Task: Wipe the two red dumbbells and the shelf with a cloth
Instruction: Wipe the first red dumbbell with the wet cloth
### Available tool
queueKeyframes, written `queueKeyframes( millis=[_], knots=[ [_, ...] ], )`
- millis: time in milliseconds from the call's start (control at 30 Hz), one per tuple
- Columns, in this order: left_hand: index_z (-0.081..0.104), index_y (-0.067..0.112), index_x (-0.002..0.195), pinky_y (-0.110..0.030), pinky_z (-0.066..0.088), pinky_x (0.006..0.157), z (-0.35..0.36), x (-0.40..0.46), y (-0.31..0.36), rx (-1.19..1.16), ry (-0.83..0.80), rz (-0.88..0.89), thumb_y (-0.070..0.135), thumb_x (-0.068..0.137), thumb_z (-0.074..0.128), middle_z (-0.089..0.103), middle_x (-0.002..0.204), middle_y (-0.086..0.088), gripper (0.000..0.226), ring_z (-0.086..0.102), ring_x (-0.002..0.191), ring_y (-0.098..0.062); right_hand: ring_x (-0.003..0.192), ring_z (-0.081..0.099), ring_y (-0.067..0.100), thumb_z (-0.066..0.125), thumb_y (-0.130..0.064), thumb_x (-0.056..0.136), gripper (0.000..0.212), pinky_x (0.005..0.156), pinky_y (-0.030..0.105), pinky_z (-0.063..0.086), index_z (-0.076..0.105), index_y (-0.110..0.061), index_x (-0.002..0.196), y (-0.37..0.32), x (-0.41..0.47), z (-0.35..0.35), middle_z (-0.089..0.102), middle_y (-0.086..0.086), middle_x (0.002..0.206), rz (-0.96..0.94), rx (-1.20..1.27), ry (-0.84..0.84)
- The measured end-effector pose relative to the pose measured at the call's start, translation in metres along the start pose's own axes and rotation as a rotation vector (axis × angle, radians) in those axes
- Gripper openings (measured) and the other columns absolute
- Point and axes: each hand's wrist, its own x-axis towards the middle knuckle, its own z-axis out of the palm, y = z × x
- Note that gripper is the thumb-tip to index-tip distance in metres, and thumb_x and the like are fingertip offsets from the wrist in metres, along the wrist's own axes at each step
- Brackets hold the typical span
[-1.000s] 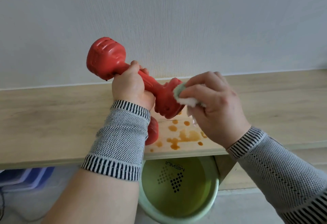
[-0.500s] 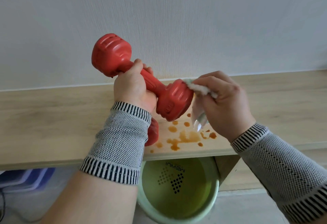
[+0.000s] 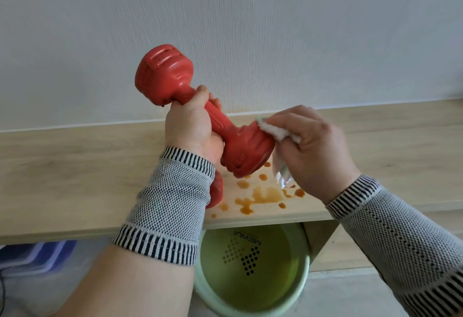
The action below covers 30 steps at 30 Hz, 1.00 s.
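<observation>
We hold one red dumbbell [image 3: 208, 116] above the shelf [image 3: 75, 166], near the middle of its front edge, tilted so one head points up toward the wall [image 3: 250, 28] and the other hangs low over the wood. Our left hand [image 3: 193, 126] grips its handle, fingers [image 3: 213, 102] curled tight around it. Our right hand [image 3: 315, 151] pinches a white cloth [image 3: 278, 133] in bent fingers and presses it against the top of the lower head; a loose end of the cloth hangs below the hand. The second dumbbell [image 3: 216, 190] lies on the shelf near the front edge, mostly hidden behind our left sleeve [image 3: 167, 206]. Orange-brown stains [image 3: 263, 195] spot the shelf just beside it, right at the front edge. Below the shelf stands a green bin [image 3: 250, 279].
</observation>
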Motion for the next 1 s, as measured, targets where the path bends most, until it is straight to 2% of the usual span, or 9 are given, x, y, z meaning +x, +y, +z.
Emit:
queueKeyframes(
  millis=[133,200,300,367,533,633,767,867,1000],
  knots=[
    [0.059,0.013,0.079,-0.028,0.051,0.067,-0.003,0.004,-0.001,0.053,0.039,0.001,0.006,0.092,0.06,0.059,0.066,0.003,0.015,0.06,0.058,-0.01,0.088,0.059,0.018,0.057,0.004,0.075,0.032,0.071,0.022,0.05,0.073,-0.014,0.097,-0.008,0.001,-0.001,0.068,-0.002,0.095,-0.131,-0.049,-0.057],
    [0.062,0.011,0.081,-0.031,0.052,0.076,-0.004,0.007,0.002,-0.002,0.036,-0.072,0.006,0.09,0.058,0.064,0.069,0.003,0.011,0.064,0.068,-0.01,0.082,0.06,0.011,0.058,0.002,0.079,0.029,0.068,0.023,0.049,0.07,-0.018,0.095,-0.007,0.003,-0.005,0.067,-0.006,0.087,0.005,-0.001,-0.027],
    [0.061,0.007,0.101,-0.046,0.052,0.089,-0.005,0.008,0.005,-0.049,-0.008,-0.147,0.001,0.09,0.052,0.066,0.092,-0.002,0.015,0.068,0.083,-0.014,0.071,0.059,0.005,0.06,-0.004,0.083,0.024,0.057,0.018,0.047,0.059,-0.028,0.089,0.001,0.005,-0.008,0.064,-0.014,0.075,0.202,0.041,0.032],
    [0.062,0.005,0.106,-0.05,0.053,0.089,-0.007,0.008,0.005,0.005,-0.049,-0.133,0.002,0.091,0.055,0.068,0.093,-0.004,0.016,0.07,0.082,-0.015,0.071,0.059,0.004,0.06,-0.004,0.082,0.026,0.056,0.013,0.045,0.059,-0.03,0.086,0.002,0.006,-0.01,0.064,-0.015,0.072,0.229,0.037,0.032],
    [0.062,0.009,0.092,-0.044,0.055,0.085,-0.007,0.006,0.002,0.065,-0.122,-0.109,0.009,0.092,0.061,0.067,0.076,-0.004,0.001,0.066,0.072,-0.013,0.079,0.059,0.001,0.058,-0.002,0.082,0.031,0.062,0.006,0.042,0.062,-0.032,0.086,0.0,0.007,-0.012,0.063,-0.017,0.078,0.231,0.059,0.015],
    [0.058,0.012,0.091,-0.035,0.055,0.072,-0.004,0.006,0.001,0.032,-0.114,-0.092,0.007,0.094,0.059,0.061,0.078,0.0,0.006,0.064,0.068,-0.008,0.076,0.058,-0.005,0.059,-0.005,0.085,0.03,0.061,0.004,0.04,0.061,-0.035,0.087,0.0,0.005,-0.01,0.061,-0.02,0.074,0.232,0.061,0.004],
    [0.055,0.015,0.098,-0.037,0.052,0.069,-0.006,0.012,0.0,0.018,-0.107,-0.071,0.008,0.095,0.057,0.059,0.082,0.003,0.008,0.069,0.071,-0.009,0.073,0.056,-0.011,0.058,-0.009,0.089,0.027,0.061,0.002,0.039,0.06,-0.036,0.09,0.001,0.004,-0.01,0.061,-0.022,0.073,0.228,0.066,-0.026],
    [0.055,0.015,0.094,-0.035,0.05,0.068,-0.007,0.015,-0.001,0.012,-0.087,-0.04,0.009,0.095,0.056,0.059,0.082,0.005,0.007,0.07,0.07,-0.01,0.081,0.058,-0.002,0.057,-0.002,0.086,0.031,0.068,0.006,0.042,0.063,-0.03,0.097,0.002,0.002,-0.008,0.063,-0.014,0.087,0.162,0.03,-0.079],
    [0.058,0.013,0.08,-0.033,0.052,0.074,-0.008,0.016,0.003,-0.04,-0.014,-0.002,0.006,0.095,0.056,0.061,0.078,0.002,0.017,0.065,0.065,-0.01,0.092,0.058,0.02,0.056,0.004,0.076,0.037,0.078,0.024,0.049,0.07,-0.013,0.105,-0.006,-0.005,0.0,0.064,0.002,0.103,-0.099,-0.077,-0.053]
  ],
)
